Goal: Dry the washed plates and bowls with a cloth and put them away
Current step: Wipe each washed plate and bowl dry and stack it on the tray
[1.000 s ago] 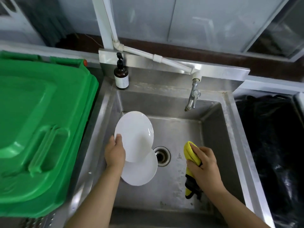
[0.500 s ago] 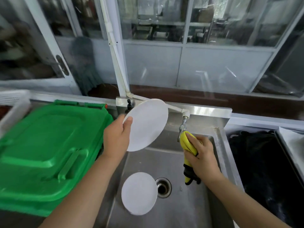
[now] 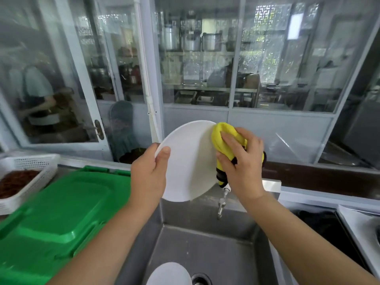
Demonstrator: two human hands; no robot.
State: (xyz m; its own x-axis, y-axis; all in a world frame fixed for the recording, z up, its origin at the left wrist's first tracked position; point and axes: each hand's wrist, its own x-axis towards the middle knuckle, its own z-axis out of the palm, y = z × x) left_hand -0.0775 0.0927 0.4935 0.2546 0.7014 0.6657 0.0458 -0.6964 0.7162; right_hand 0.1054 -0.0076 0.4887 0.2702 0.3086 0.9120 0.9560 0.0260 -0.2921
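A white plate (image 3: 189,161) is held up on edge above the steel sink (image 3: 205,243). My left hand (image 3: 150,173) grips its left rim, thumb on the near face. My right hand (image 3: 240,161) holds a bunched yellow cloth (image 3: 223,136) with a black edge and presses it against the plate's upper right part. A second white plate (image 3: 168,273) lies flat on the sink floor beside the drain (image 3: 200,279), partly cut off by the bottom of the view.
A green bin lid (image 3: 57,212) sits left of the sink. A white perforated basket (image 3: 26,173) with brown contents stands at far left. The tap (image 3: 222,202) hangs below the plate. A black-lined bin (image 3: 324,227) is at right. Glass panels rise behind.
My left hand has lifted the plate higher. My right hand has brought the yellow cloth from beside the tap onto the plate's face. The view has tilted upward.
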